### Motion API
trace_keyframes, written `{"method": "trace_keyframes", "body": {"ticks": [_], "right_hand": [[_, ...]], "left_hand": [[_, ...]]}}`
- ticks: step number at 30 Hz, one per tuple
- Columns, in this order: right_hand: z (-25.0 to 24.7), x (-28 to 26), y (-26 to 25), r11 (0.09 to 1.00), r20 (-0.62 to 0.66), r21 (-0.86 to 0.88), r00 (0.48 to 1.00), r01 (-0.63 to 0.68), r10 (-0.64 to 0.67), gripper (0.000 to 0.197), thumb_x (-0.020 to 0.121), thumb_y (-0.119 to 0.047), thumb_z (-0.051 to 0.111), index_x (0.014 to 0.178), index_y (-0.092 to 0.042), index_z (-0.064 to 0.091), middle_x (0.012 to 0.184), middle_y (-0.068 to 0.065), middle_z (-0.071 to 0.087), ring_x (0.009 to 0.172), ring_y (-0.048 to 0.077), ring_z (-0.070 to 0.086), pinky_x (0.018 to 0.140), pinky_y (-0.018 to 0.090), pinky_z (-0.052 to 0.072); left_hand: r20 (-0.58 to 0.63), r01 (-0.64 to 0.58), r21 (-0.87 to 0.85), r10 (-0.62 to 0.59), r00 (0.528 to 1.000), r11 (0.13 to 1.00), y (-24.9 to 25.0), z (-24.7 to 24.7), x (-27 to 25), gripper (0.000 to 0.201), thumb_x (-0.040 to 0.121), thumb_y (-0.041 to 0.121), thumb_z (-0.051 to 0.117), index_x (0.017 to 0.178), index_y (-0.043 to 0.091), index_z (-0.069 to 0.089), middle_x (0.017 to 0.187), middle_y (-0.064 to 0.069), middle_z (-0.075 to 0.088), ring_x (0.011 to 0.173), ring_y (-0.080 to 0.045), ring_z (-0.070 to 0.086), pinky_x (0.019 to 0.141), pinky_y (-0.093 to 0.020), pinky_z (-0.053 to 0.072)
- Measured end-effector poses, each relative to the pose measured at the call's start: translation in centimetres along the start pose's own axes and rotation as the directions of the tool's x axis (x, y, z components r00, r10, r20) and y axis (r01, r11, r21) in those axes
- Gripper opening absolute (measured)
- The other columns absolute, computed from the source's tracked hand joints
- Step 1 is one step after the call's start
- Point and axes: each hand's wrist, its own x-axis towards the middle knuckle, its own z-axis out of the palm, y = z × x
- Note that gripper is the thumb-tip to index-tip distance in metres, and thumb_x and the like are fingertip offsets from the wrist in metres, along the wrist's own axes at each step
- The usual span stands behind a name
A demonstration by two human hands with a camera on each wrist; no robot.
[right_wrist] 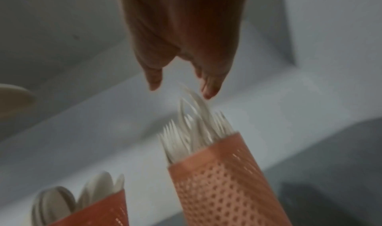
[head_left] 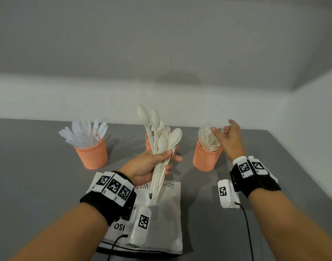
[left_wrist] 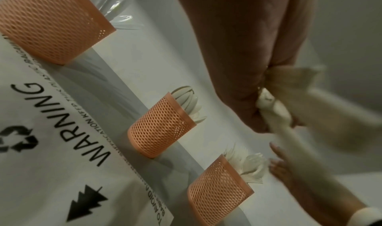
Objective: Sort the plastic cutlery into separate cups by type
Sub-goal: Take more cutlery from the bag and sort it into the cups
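Note:
Three orange mesh cups stand in a row on the grey table. The left cup holds white knives, the middle cup holds spoons, and the right cup holds forks. My left hand grips a bundle of cream spoons by their handles, bowls up, in front of the middle cup. My right hand hovers just above and behind the fork cup, fingers loosely spread and holding nothing.
A white plastic bag with black warning print lies flat on the table under my left wrist. The table's right edge runs close past the fork cup. A pale wall rises behind the cups.

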Motion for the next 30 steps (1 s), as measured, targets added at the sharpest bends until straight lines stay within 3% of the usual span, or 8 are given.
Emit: {"method": "trace_keyframes", "body": {"ticks": [3, 5, 9, 13, 16, 20, 26, 30], "right_hand": [[-0.3, -2.0, -3.0, 0.975, -0.176, -0.033, 0.959, 0.221, -0.224, 0.041, 0.086, -0.018, 0.063, 0.122, -0.003, 0.049, 0.119, 0.017, 0.047, 0.097, 0.014, 0.048, 0.086, 0.025, 0.043], [0.7, -4.4, -5.3, 0.966, -0.038, 0.022, 0.966, 0.257, -0.256, 0.016, 0.085, -0.025, 0.063, 0.097, -0.013, 0.062, 0.101, 0.009, 0.056, 0.086, 0.014, 0.053, 0.078, 0.02, 0.044], [3.3, -9.6, -9.0, 0.996, 0.574, 0.09, 0.816, 0.016, -0.065, 0.019, 0.082, -0.034, 0.066, 0.092, -0.024, 0.054, 0.074, -0.004, 0.064, 0.066, 0.008, 0.061, 0.061, 0.012, 0.046], [5.8, -10.3, -8.7, 0.944, 0.526, 0.239, 0.847, -0.227, 0.071, 0.034, 0.084, -0.037, 0.063, 0.112, -0.018, 0.056, 0.104, 0.0, 0.067, 0.098, 0.013, 0.064, 0.08, 0.02, 0.05], [6.5, -9.9, -8.4, 0.796, 0.53, 0.398, 0.823, -0.456, 0.206, 0.013, 0.093, -0.028, 0.052, 0.098, -0.021, 0.062, 0.1, 0.006, 0.069, 0.094, 0.016, 0.066, 0.087, 0.032, 0.052], [5.7, -9.1, -8.2, 0.573, 0.674, 0.545, 0.726, -0.612, 0.133, 0.033, 0.097, -0.018, 0.043, 0.119, 0.003, 0.055, 0.103, 0.013, 0.066, 0.088, 0.016, 0.068, 0.079, 0.026, 0.056], [7.2, -9.5, -8.2, 0.606, 0.759, 0.491, 0.649, -0.626, 0.056, 0.04, 0.099, -0.013, 0.036, 0.134, 0.005, 0.04, 0.135, 0.026, 0.048, 0.124, 0.032, 0.048, 0.101, 0.034, 0.042], [8.2, -9.2, -8.5, 0.684, 0.786, 0.43, 0.617, -0.589, 0.037, 0.037, 0.099, -0.018, 0.037, 0.134, -0.007, 0.043, 0.116, 0.015, 0.061, 0.101, 0.032, 0.061, 0.085, 0.041, 0.051]], "left_hand": [[-0.082, -0.044, 0.077, 0.05, 0.995, 0.996, -0.2, 0.5, 0.3, 0.024, 0.087, 0.024, 0.059, 0.106, 0.009, 0.056, 0.084, -0.006, 0.065, 0.048, -0.008, 0.049, 0.048, -0.019, 0.043], [-0.167, -0.076, 0.194, 0.109, 0.98, 0.978, -0.5, 0.9, 0.7, 0.014, 0.09, 0.02, 0.056, 0.099, 0.009, 0.056, 0.077, -0.005, 0.061, 0.046, -0.007, 0.047, 0.045, -0.018, 0.041], [-0.207, -0.095, 0.529, 0.236, 0.949, 0.843, -1.2, 2.1, 1.3, 0.009, 0.089, 0.01, 0.051, 0.085, 0.01, 0.059, 0.065, -0.01, 0.049, 0.044, -0.008, 0.046, 0.045, -0.022, 0.034], [-0.205, -0.084, 0.806, 0.409, 0.889, 0.586, -1.5, 4.2, 1.2, 0.023, 0.089, -0.001, 0.052, 0.104, 0.015, 0.047, 0.082, 0.001, 0.053, 0.074, -0.007, 0.058, 0.064, -0.022, 0.049], [-0.197, -0.137, 0.695, 0.371, 0.908, 0.706, -1.6, 3.6, 0.4, 0.053, 0.077, -0.011, 0.062, 0.115, 0.018, 0.038, 0.098, 0.005, 0.055, 0.099, -0.011, 0.056, 0.078, -0.016, 0.048], [-0.12, -0.147, 0.291, 0.188, 0.975, 0.945, -1.1, 2.2, -0.5, 0.048, 0.077, -0.001, 0.061, 0.123, 0.009, 0.047, 0.1, -0.001, 0.065, 0.098, -0.012, 0.062, 0.081, -0.023, 0.05], [-0.306, -0.162, 0.087, 0.181, 0.935, 0.983, -0.9, 0.5, -0.4, 0.026, 0.098, 0.004, 0.037, 0.113, 0.002, 0.058, 0.107, -0.014, 0.066, 0.098, -0.022, 0.064, 0.085, -0.029, 0.052], [-0.394, -0.18, 0.28, 0.284, 0.874, 0.943, -0.3, 0.3, -0.2, 0.02, 0.095, 0.005, 0.045, 0.102, 0.0, 0.063, 0.079, -0.009, 0.067, 0.066, -0.016, 0.065, 0.055, -0.024, 0.052]]}}
